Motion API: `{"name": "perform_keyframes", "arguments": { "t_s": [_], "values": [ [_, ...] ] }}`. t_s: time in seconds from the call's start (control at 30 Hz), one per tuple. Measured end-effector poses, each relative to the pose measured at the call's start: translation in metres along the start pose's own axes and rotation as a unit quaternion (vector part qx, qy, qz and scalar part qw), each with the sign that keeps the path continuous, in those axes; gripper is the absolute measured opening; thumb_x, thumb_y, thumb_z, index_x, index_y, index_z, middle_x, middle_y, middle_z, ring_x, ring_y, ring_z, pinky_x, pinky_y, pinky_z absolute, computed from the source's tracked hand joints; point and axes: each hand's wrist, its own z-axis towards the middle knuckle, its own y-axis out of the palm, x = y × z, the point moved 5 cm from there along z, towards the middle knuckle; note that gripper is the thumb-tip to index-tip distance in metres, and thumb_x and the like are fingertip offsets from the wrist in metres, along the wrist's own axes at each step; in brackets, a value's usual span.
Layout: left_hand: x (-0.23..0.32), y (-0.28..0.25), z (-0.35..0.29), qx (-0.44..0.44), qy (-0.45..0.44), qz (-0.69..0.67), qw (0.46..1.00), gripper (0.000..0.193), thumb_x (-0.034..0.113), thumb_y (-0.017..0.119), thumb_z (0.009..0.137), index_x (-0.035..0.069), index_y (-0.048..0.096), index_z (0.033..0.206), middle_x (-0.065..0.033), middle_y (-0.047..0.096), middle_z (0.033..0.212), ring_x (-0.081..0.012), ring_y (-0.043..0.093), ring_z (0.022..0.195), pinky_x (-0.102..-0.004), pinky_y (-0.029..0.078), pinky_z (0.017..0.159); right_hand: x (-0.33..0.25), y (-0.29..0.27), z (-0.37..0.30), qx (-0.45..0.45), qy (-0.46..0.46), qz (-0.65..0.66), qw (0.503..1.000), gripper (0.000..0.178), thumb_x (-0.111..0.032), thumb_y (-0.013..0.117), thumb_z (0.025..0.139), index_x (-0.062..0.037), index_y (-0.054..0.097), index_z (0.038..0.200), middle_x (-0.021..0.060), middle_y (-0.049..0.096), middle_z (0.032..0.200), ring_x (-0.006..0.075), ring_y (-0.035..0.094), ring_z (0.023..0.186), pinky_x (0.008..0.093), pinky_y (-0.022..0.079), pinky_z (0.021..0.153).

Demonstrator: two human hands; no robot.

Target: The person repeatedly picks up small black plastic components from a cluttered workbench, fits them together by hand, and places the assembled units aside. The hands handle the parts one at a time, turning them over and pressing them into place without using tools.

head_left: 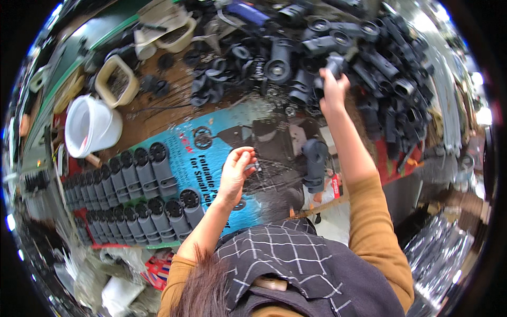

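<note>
Part (335,64) gripped in right hand (334,89) at the dark pile (377,66) looks light, stiff and slick, so I'd hold it round the body; left hand (237,172) curled, contents unclear.

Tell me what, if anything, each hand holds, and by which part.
The right hand seems to grip a dark grey part by its nearer end. The left hand holds a small shiny thing; where exactly, cannot be told.
</note>
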Motion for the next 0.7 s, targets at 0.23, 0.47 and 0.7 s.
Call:
{"name": "perform_keyframes", "arguments": {
  "t_s": [0.23, 0.47, 0.7],
  "values": [
    [0.045, -0.030, 0.044, 0.069, 0.219, 0.221, 0.948, 0.030, 0.014, 0.068, 0.085, 0.006, 0.060, 0.113, -0.0022, 0.062, 0.099, -0.0112, 0.059, 0.087, -0.0248, 0.047, 0.077, 0.069, -0.071, -0.249, -0.358, -0.203, -0.295, 0.863, 0.077, -0.010, 0.069, 0.063, -0.0104, 0.034, 0.132, 0.0208, 0.033, 0.120, 0.0378, 0.040, 0.111, 0.0481, 0.035, 0.098],
    [0.127, -0.070, 0.103, 0.269, 0.455, 0.642, 0.555, 0.039, 0.008, 0.071, 0.074, 0.012, 0.063, 0.112, -0.0087, 0.057, 0.112, -0.0290, 0.049, 0.111, -0.0413, 0.040, 0.096, 0.091, -0.078, -0.281, -0.373, -0.187, -0.428, 0.802, 0.086, -0.029, 0.082, 0.067, -0.0146, 0.030, 0.135, 0.0197, 0.031, 0.122, 0.0392, 0.036, 0.113, 0.0503, 0.033, 0.097],
    [0.108, -0.059, 0.058, 0.126, 0.295, 0.195, 0.927, 0.030, 0.007, 0.063, 0.088, -0.001, 0.059, 0.117, -0.0064, 0.068, 0.096, -0.0116, 0.062, 0.079, -0.0253, 0.050, 0.072, 0.033, -0.049, -0.259, -0.293, -0.239, -0.265, 0.887, 0.041, -0.013, 0.070, 0.077, -0.0015, 0.051, 0.111, 0.0156, 0.047, 0.109, 0.0323, 0.046, 0.106, 0.0412, 0.037, 0.094]
  ]
}}
